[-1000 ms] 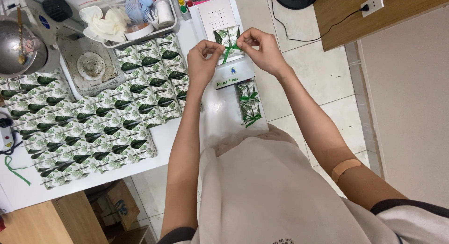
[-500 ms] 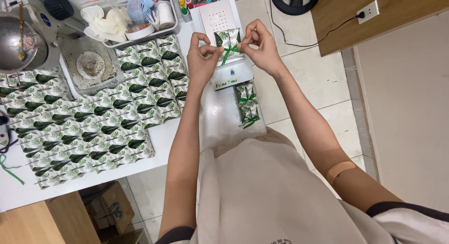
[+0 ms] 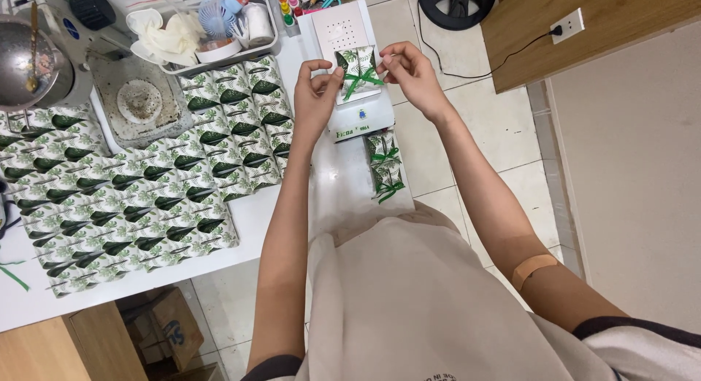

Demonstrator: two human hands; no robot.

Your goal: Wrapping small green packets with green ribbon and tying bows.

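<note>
Left hand (image 3: 315, 96) and right hand (image 3: 410, 76) each pinch green ribbon (image 3: 359, 80) ends | small leaf-print box (image 3: 355, 63) over white scale (image 3: 358, 111) | advise even pull, bow centred.

Bright, even light falls on my white table (image 3: 343, 198). Shadows are soft. Everything looks sharp, with little glare.

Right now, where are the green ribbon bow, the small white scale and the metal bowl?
green ribbon bow (image 3: 360, 79): head view, on its knot.
small white scale (image 3: 359, 122): head view, on its front panel.
metal bowl (image 3: 22, 63): head view, on its inner wall.
</note>
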